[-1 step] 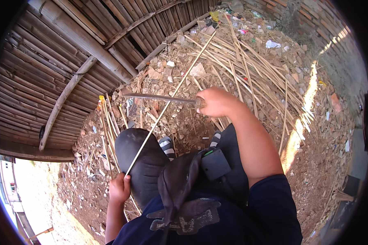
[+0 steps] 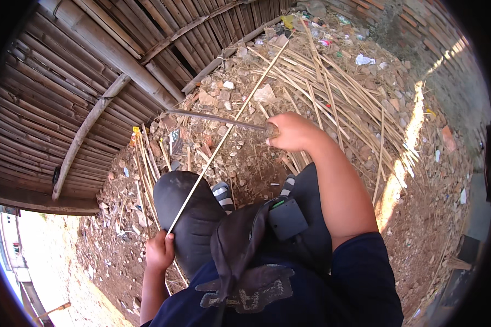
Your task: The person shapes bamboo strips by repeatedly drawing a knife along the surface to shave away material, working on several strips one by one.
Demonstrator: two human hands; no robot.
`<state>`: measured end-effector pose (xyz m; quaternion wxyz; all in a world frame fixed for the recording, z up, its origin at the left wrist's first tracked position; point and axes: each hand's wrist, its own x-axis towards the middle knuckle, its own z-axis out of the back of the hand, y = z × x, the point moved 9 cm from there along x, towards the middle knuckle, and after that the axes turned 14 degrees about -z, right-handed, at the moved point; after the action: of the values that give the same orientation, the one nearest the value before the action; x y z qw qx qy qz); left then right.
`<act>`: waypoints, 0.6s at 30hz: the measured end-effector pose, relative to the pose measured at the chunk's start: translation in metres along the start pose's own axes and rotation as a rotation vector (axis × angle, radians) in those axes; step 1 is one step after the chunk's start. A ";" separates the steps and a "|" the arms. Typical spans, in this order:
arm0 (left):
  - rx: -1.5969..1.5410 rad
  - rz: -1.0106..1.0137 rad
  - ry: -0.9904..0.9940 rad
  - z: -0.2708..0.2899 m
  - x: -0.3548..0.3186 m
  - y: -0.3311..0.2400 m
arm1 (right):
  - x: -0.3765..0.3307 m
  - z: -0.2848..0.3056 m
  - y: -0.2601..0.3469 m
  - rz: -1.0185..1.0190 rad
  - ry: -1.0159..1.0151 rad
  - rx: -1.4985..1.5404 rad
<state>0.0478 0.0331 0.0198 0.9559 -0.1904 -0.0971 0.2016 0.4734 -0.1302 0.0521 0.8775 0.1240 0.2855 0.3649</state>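
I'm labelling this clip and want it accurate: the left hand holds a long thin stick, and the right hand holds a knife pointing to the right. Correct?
Not quite: the head view shows the knife pointing left. The right hand does hold it, and the left hand holds the stick.

A bamboo-slat panel (image 2: 35, 109) is filling the upper left, a brick wall (image 2: 417, 35) is standing at the upper right, and a white scrap (image 2: 365, 59) and a yellow scrap (image 2: 287, 22) are lying on rubble-strewn ground (image 2: 414, 234).

A long, pale, slanting strip (image 2: 216, 152) crosses a narrow dark blade (image 2: 204, 116).
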 end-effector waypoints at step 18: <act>0.038 0.007 0.007 0.009 0.010 -0.010 | 0.017 0.007 -0.020 -0.166 -0.106 0.012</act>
<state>0.0581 0.0319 0.0332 0.9589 -0.1730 -0.0894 0.2061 0.4987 -0.1318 0.0423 0.9178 0.1242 0.2500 0.2824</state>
